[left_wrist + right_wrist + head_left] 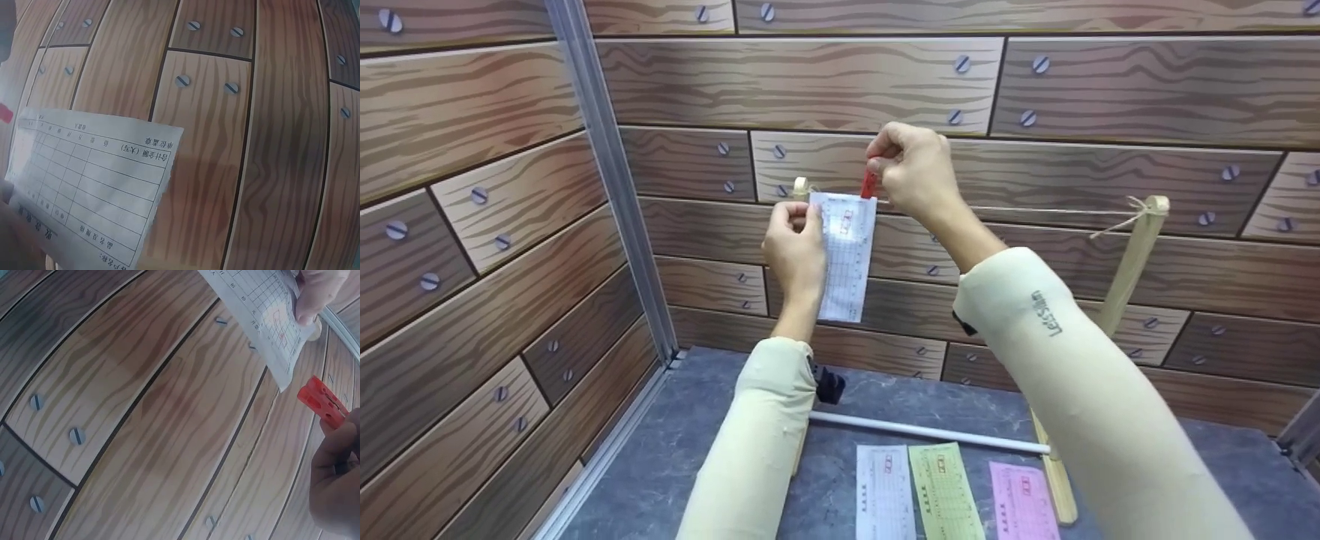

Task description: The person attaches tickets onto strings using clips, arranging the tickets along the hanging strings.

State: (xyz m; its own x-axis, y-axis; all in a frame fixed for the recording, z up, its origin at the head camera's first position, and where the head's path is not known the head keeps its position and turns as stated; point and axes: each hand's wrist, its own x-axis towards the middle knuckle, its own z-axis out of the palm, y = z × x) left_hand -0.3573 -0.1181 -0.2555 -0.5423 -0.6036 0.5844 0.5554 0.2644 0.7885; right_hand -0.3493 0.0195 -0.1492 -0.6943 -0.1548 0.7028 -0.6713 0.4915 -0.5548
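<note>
A white receipt slip with a printed table and a red stamp hangs upright at the string. Its upper left edge is pinched between the thumb and fingers of my left hand. My right hand pinches a red clothespin by its upper end. In the head view the clothespin's tip overlaps the slip's top right corner, while in the right wrist view the clothespin shows apart from the paper. The printed side of the slip also shows in the left wrist view.
A wooden post holds the string's right end; the left post's top shows behind the slip. A white rod runs low between them. White, green and pink slips lie on the grey table.
</note>
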